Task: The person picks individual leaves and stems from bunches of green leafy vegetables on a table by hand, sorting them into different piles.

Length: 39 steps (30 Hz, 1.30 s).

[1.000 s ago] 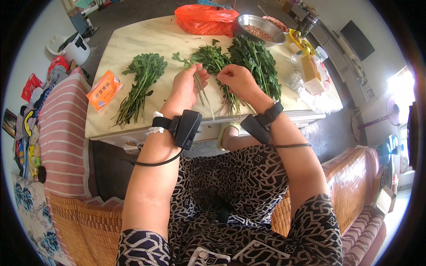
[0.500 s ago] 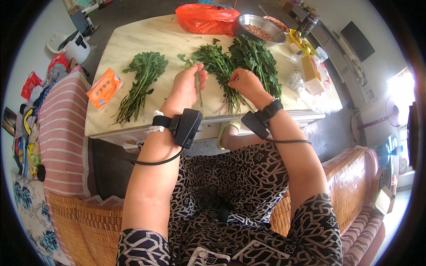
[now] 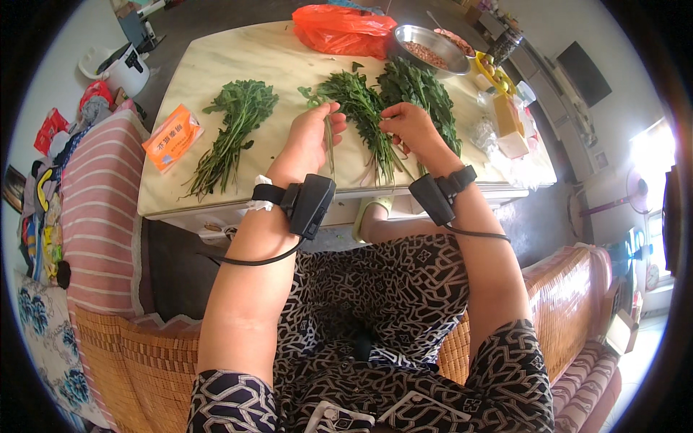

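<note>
My left hand (image 3: 312,137) is closed around a leafy green stalk (image 3: 330,148), its leaves above the thumb and its thin stem hanging below. My right hand (image 3: 417,131) is in a pinch at the edge of the middle bunch of greens (image 3: 364,108); what sits between the fingertips, if anything, is too small to make out. A darker, broad-leaved bunch (image 3: 417,90) lies just beyond that hand. Off to the left, another bunch of greens (image 3: 238,126) rests apart with its stems toward me.
The pale marble-patterned table (image 3: 224,54) also holds an orange-and-white packet (image 3: 173,137), a red plastic bag (image 3: 343,32), a metal bowl (image 3: 451,59) of reddish nuts or beans, a yellow fruit basket (image 3: 503,81) and a small box (image 3: 510,128) beside clear plastic.
My left hand keeps the stalk and has barely moved. My right hand has shifted slightly, its fingers a little more extended toward the middle bunch. The whole view has moved slightly.
</note>
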Motion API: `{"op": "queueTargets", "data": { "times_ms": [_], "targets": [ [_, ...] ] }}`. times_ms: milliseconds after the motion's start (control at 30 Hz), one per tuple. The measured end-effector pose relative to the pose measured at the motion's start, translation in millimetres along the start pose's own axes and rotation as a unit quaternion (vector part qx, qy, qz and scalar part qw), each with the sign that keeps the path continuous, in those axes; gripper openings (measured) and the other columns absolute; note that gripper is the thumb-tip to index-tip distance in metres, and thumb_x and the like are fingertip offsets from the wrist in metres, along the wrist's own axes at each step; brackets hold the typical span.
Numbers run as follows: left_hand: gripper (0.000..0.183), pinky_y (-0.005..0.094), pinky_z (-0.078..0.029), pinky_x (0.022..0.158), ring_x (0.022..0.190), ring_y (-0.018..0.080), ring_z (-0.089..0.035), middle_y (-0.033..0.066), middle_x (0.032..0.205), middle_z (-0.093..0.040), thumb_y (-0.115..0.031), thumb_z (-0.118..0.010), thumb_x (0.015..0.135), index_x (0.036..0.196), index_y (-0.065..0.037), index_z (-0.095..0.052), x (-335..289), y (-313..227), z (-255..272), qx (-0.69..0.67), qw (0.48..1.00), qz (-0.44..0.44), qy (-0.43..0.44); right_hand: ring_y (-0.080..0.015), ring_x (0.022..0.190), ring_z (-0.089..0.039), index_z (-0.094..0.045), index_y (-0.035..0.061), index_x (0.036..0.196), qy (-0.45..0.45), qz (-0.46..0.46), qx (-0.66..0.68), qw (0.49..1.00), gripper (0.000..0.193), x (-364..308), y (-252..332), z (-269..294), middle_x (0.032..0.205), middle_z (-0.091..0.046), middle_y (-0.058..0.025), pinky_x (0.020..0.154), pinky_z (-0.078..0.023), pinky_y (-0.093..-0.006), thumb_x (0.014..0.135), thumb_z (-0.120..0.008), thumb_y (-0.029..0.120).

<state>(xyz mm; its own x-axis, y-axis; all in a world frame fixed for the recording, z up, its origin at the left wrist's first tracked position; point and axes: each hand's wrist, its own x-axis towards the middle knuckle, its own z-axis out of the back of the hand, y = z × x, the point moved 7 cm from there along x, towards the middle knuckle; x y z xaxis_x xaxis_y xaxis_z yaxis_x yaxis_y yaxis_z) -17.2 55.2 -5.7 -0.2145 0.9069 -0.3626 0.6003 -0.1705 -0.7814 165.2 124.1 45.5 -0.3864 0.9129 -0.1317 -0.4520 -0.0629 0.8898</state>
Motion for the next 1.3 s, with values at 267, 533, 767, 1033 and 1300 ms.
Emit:
{"op": "queueTargets", "data": {
  "times_ms": [267, 533, 767, 1033, 1300],
  "targets": [
    [0.022, 0.0287, -0.048, 0.065, 0.077, 0.0147, -0.060, 0.0026, 0.088, -0.063, -0.027, -0.052, 0.095, 0.104, -0.010, -0.063, -1.6, 0.3, -4.6, -0.011, 1.000, 0.004, 0.003, -0.0073, 0.053, -0.051, -0.062, -0.0008, 0.104, -0.027, 0.077, 0.010, 0.997, 0.030, 0.5, 10.0, 5.5, 0.072, -0.058, -0.0014, 0.040, -0.040, -0.0241, 0.079, -0.069, 0.014],
    [0.023, 0.0288, -0.048, 0.065, 0.077, 0.0149, -0.060, 0.0031, 0.088, -0.062, -0.027, -0.051, 0.096, 0.105, -0.009, -0.063, -2.7, -0.5, -4.6, -0.001, 1.000, 0.003, 0.005, -0.0069, 0.051, -0.047, -0.065, 0.0023, 0.099, 0.006, 0.005, -0.011, 1.000, 0.025, -3.1, 4.9, 2.7, 0.064, -0.054, 0.0005, 0.042, -0.038, -0.0233, 0.080, -0.070, 0.019],
    [0.023, 0.0287, -0.047, 0.066, 0.081, 0.0149, -0.062, 0.0040, 0.092, -0.066, -0.027, -0.050, 0.096, 0.106, -0.010, -0.061, -3.8, 1.7, -7.8, 0.015, 1.000, 0.009, 0.015, -0.0065, 0.052, -0.047, -0.065, 0.0027, 0.094, 0.004, 0.021, 0.005, 1.000, 0.021, -3.3, 5.8, -0.2, 0.066, -0.055, 0.0006, 0.041, -0.037, -0.0220, 0.081, -0.070, 0.020],
    [0.024, 0.0316, -0.047, 0.077, 0.089, 0.0181, -0.063, 0.0079, 0.103, -0.068, -0.025, -0.047, 0.096, 0.109, -0.009, -0.059, -3.3, 19.7, -22.3, 0.038, 0.995, 0.056, 0.068, -0.0062, 0.055, -0.051, -0.064, 0.0013, 0.094, 0.004, 0.069, 0.122, 0.990, 0.019, -8.1, 28.8, -7.4, 0.071, -0.058, 0.0003, 0.042, -0.039, -0.0200, 0.084, -0.068, 0.017],
    [0.022, 0.0346, -0.049, 0.079, 0.086, 0.0236, -0.064, 0.0072, 0.088, -0.065, -0.022, -0.047, 0.095, 0.106, -0.007, -0.059, 6.7, 28.4, -32.9, -0.047, 0.986, 0.050, 0.151, -0.0073, 0.058, -0.055, -0.063, -0.0005, 0.097, 0.121, 0.044, 0.136, 0.982, 0.021, -11.5, 25.9, -38.3, 0.073, -0.060, -0.0018, 0.043, -0.043, -0.0206, 0.086, -0.066, 0.017]
  ]
}}
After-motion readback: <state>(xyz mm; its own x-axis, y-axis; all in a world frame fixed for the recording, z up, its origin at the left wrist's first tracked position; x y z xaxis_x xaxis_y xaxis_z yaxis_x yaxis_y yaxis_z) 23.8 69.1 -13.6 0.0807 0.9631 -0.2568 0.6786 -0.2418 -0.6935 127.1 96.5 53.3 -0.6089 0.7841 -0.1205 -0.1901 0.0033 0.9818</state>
